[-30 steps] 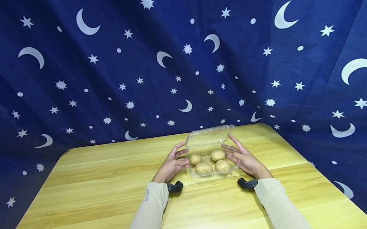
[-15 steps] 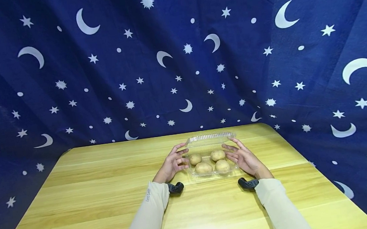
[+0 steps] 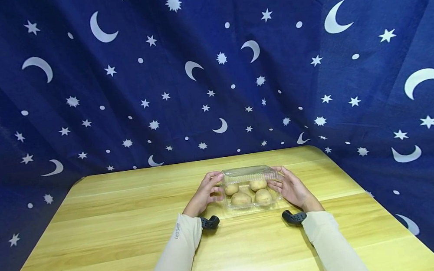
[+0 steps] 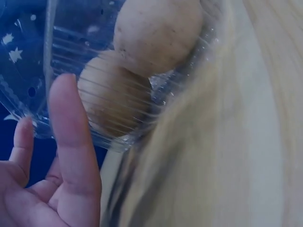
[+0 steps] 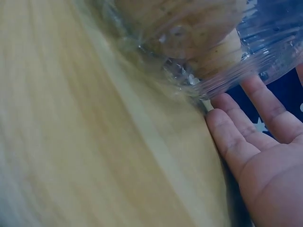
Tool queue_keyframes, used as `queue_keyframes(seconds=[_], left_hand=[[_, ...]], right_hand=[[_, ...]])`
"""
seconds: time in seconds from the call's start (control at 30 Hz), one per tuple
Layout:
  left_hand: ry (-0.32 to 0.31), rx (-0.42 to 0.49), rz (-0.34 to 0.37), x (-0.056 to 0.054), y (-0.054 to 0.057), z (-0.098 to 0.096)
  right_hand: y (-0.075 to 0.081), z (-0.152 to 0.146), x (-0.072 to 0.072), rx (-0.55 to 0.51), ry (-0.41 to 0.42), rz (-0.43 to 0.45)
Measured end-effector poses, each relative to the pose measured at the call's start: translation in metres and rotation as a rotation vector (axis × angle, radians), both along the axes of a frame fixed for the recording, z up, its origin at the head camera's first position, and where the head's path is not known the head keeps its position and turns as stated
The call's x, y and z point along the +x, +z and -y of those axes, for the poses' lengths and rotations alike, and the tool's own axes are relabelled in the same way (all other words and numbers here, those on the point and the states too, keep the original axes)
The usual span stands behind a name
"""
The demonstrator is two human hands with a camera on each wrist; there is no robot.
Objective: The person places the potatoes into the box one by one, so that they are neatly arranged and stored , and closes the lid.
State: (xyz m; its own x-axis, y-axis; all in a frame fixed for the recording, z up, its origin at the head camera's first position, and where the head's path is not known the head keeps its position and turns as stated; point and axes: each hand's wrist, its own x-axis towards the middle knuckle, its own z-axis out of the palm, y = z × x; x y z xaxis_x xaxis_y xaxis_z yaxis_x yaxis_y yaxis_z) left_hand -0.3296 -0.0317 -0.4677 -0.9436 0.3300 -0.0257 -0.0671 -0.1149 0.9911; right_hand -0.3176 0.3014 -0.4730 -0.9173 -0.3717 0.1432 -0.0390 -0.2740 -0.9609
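A clear plastic clamshell box [image 3: 253, 205] stands on the table with several potatoes [image 3: 241, 199] in its base. Its hinged lid [image 3: 249, 174] leans forward over the rear potatoes, partly lowered. My left hand [image 3: 204, 196] is at the box's left side, fingertips right at the lid's edge; in the left wrist view its straight thumb [image 4: 71, 137] lies along the ribbed wall. On the opposite side, my right hand [image 3: 295, 190] has its fingers extended along the lid and wall. The right wrist view shows those fingertips [image 5: 253, 81] right at the plastic.
The box sits toward the back of a light wooden table [image 3: 124, 231]. Behind the table hangs a dark blue curtain [image 3: 170, 52] with white moons and stars. Black devices, such as the left one [image 3: 210, 222], are strapped at both wrists.
The lid has swung from upright behind the box forward and down over the potatoes. Both hands have followed it slightly, while the base and potatoes have stayed in place.
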Motion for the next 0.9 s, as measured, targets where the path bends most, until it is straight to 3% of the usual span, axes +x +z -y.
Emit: queue_keyframes(seconds=[0.17,0.33,0.5,0.7,0.9], left_hand=[[-0.013,-0.041,-0.006,0.001,0.004,-0.001],[-0.063,-0.067,-0.017,0.0,0.005,0.005],[-0.139,-0.079,-0.011,-0.002,0.006,0.013],[-0.231,-0.175,-0.011,0.002,0.014,0.02],[-0.258,-0.261,-0.019,0.004,0.02,0.021]], right_hand=[[0.001,0.001,0.002,0.012,-0.016,-0.018],[0.001,-0.001,0.001,-0.047,0.062,-0.066],[0.004,-0.005,0.001,-0.038,0.112,-0.067],[0.005,-0.012,0.0,-0.054,0.212,-0.114],[0.003,-0.018,-0.002,-0.039,0.274,-0.152]])
